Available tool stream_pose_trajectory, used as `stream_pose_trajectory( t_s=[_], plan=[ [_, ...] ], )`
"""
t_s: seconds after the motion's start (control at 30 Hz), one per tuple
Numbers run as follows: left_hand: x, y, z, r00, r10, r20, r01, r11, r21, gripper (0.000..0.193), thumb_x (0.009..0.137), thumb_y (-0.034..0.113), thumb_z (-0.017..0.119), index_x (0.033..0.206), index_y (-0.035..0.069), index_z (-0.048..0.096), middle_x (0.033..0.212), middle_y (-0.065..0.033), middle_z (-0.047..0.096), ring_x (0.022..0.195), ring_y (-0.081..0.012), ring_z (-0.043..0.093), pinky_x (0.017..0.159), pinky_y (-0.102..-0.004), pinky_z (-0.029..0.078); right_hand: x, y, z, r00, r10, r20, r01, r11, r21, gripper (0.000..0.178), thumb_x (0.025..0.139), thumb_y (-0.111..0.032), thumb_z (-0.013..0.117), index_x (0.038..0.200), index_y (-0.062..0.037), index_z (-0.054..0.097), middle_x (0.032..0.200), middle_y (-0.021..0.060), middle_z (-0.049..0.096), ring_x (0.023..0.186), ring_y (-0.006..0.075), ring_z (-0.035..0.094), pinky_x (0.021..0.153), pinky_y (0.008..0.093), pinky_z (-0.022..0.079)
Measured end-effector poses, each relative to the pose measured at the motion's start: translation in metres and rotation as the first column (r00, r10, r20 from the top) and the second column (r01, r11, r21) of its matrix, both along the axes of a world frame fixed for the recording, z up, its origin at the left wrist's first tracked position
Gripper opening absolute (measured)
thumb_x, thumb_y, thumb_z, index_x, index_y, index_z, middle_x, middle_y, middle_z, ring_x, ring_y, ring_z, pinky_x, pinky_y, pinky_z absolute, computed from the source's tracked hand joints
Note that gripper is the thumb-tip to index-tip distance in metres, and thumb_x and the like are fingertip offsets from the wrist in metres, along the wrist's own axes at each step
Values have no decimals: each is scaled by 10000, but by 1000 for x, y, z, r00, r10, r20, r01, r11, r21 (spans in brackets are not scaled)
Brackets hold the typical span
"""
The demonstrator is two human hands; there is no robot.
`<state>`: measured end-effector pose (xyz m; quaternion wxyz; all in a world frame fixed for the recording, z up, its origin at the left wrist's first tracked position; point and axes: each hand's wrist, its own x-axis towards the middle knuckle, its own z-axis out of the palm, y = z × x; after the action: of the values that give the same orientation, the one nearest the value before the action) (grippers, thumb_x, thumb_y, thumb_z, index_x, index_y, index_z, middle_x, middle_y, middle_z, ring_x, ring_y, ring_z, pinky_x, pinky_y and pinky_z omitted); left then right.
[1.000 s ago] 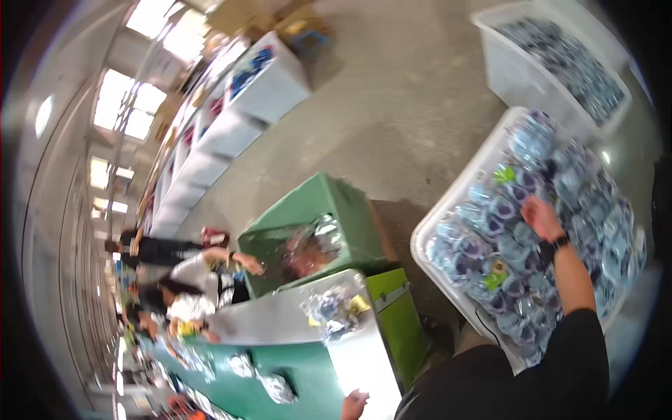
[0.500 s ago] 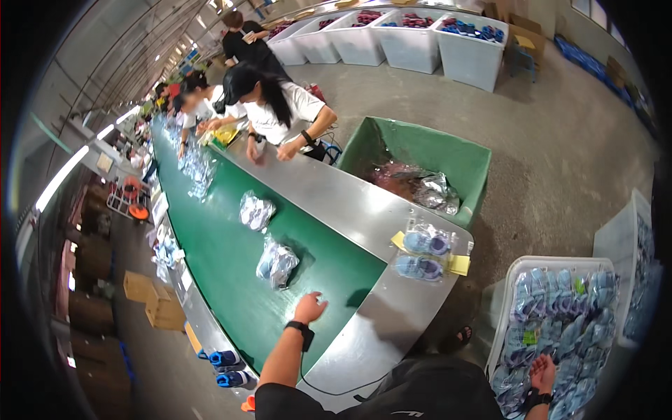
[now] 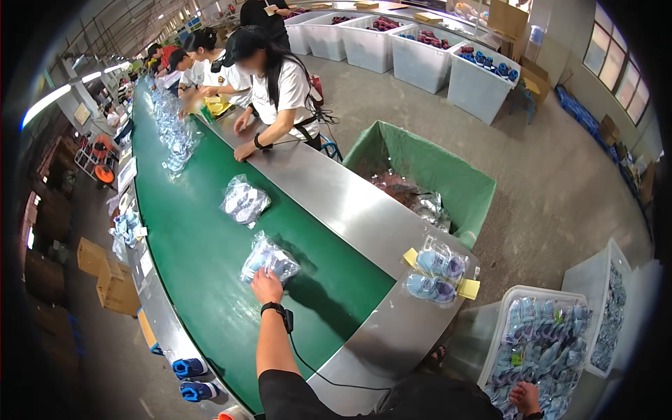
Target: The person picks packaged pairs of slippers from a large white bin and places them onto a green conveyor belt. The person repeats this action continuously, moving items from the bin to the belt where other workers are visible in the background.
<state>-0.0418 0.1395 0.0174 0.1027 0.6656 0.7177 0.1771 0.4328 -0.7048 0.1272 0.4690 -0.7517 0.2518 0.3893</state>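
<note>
My left hand [image 3: 267, 285], with a black band at the wrist, reaches over the green conveyor belt [image 3: 203, 280]. Its fingers are closed on the near edge of a clear bag holding a pair of light blue and lilac shoes [image 3: 271, 263]. Farther along the belt lies another bagged pair of shoes [image 3: 245, 201], apart from my hand. At the lower right, my right hand [image 3: 525, 397] hangs over a white bin [image 3: 498, 336] filled with bagged light blue shoes. Its fingers are curled in with nothing visible in them.
Two bagged shoes [image 3: 435, 274] with yellow cards lie on the metal ledge [image 3: 381, 329]. Behind it stands a green bin [image 3: 455, 168]. A co-worker [image 3: 283, 91] leans at the belt's far side. Blue shoes [image 3: 192, 379] sit at lower left. A thin cable trails from my left wrist.
My left hand has moved forward and left onto the nearer bagged pair of shoes. My right hand's fingers have curled in. The view has shifted, and the co-worker's hands have moved to the belt's edge.
</note>
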Motion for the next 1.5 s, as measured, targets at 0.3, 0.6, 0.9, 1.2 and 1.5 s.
stream_pose_trajectory(
  t_s=[0.3, 0.6, 0.9, 1.2, 1.5],
  plan=[
    [54, -67, 0, 974, 51, 222, -30, 995, -97, 490, 923, 193, 657, 1329, -10, 472, 1333, -275, 448, 1105, -488, 582, 955, -518, 497, 18, 23, -4, 998, 42, -38, -41, 999, 28, 299, 939, -373, 615, 1091, -115, 602, 818, 67, 651, 721, 256, 674, 626, 396, 551],
    [147, -217, 18, 324, 355, 877, 268, 854, -445, 695, 938, 413, 714, 1457, 43, 435, 1478, -145, 453, 1239, -322, 543, 947, -447, 502, 24, 108, 31, 990, 129, 63, -137, 979, 151, 283, 967, -302, 612, 1128, -71, 601, 835, 89, 659, 721, 258, 677, 604, 376, 551],
    [137, -202, 15, -564, 394, 725, 63, 897, -438, 519, 1011, 506, 551, 1337, 103, 561, 1309, -73, 631, 1194, -271, 597, 1020, -440, 477, 18, 111, 33, 982, 138, 131, -163, 966, 199, 284, 1004, -321, 601, 1141, -73, 620, 881, 54, 678, 757, 195, 691, 637, 303, 546],
    [127, -236, 111, -363, 704, 610, 386, 710, -589, 517, 905, 592, 552, 1168, 153, 621, 1120, -44, 647, 864, -230, 594, 765, -396, 503, 16, 98, 29, 979, 83, 187, -123, 970, 211, 259, 1012, -315, 595, 1096, -74, 640, 858, 47, 689, 731, 158, 683, 636, 290, 542],
    [218, -297, 185, 270, 450, 851, 919, 143, -367, 781, 908, 677, 486, 1447, 113, 450, 1432, -213, 500, 1250, -379, 556, 979, -552, 533, 46, 174, 62, 854, 302, 423, -484, 758, 436, 330, 1007, -368, 618, 1139, -70, 672, 980, 13, 687, 868, 103, 654, 738, 269, 537]
  ],
)
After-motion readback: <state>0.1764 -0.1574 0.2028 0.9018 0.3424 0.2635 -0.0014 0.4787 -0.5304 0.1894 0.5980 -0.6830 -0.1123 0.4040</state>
